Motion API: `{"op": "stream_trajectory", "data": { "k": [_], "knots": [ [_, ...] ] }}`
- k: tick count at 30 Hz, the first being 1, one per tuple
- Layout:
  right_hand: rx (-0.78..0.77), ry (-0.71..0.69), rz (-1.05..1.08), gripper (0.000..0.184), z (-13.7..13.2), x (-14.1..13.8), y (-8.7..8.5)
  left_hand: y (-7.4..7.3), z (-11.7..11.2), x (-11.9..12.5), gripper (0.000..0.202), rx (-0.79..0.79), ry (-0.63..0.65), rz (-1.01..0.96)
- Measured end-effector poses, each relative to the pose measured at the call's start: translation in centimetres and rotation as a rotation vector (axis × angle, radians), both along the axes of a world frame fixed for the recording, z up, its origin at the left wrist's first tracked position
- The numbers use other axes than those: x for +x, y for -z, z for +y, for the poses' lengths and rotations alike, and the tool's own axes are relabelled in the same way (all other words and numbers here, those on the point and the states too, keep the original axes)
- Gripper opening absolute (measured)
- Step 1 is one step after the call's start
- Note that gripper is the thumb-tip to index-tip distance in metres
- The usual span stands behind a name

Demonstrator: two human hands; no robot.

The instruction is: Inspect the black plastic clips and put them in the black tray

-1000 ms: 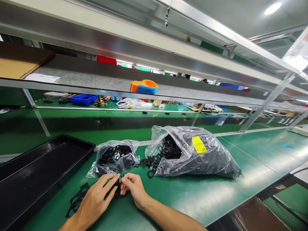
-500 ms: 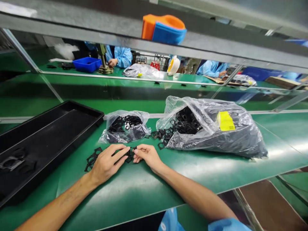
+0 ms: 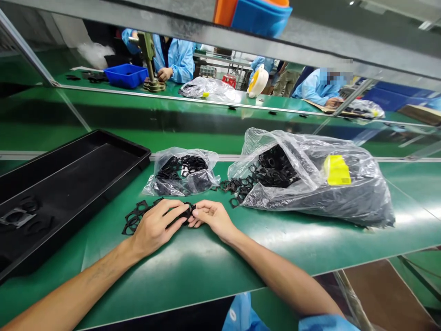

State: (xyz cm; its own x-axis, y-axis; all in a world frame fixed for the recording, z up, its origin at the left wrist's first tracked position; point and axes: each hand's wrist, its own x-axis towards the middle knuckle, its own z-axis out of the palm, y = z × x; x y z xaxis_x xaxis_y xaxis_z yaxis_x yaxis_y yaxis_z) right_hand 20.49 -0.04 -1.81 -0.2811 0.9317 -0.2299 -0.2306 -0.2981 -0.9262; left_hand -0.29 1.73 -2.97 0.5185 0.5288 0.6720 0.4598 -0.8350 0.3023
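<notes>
My left hand (image 3: 156,225) and my right hand (image 3: 212,216) meet over a small black plastic ring part (image 3: 186,214) on the green table, fingers of both pinched on it. More black ring parts (image 3: 133,219) lie just left of my left hand. Behind my hands sits a small clear bag of black parts (image 3: 182,172). To the right lies a large clear bag of black parts (image 3: 310,181) with a yellow label (image 3: 336,170), some parts spilling from its mouth.
A long black tray (image 3: 69,179) with a few parts in it lies at the left. A shelf rail crosses the top with an orange and blue tape dispenser (image 3: 257,14). Beyond a conveyor, people in blue coats (image 3: 175,55) work by a blue bin (image 3: 126,75).
The view has tilted down and drawn closer to the table. My hands stay together on the black part, shifting only slightly; the tray's contents came into sight.
</notes>
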Motion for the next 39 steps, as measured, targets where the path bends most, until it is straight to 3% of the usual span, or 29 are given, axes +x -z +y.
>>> {"op": "stream_trajectory", "data": {
  "k": [13,24,39],
  "knots": [
    [0.039,-0.039,-0.028,0.039,0.0,0.0,-0.3,-0.5,0.1,-0.1,0.027,0.012,0.014,-0.023],
    [0.052,0.065,-0.014,0.035,0.5,-0.1,-0.7,-1.2,0.2,0.1,0.029,0.006,-0.018,-0.127],
    [0.051,0.027,-0.038,0.036,0.4,-0.1,-0.9,-0.8,0.3,0.2,0.025,-0.044,0.004,-0.085]
  ]
}}
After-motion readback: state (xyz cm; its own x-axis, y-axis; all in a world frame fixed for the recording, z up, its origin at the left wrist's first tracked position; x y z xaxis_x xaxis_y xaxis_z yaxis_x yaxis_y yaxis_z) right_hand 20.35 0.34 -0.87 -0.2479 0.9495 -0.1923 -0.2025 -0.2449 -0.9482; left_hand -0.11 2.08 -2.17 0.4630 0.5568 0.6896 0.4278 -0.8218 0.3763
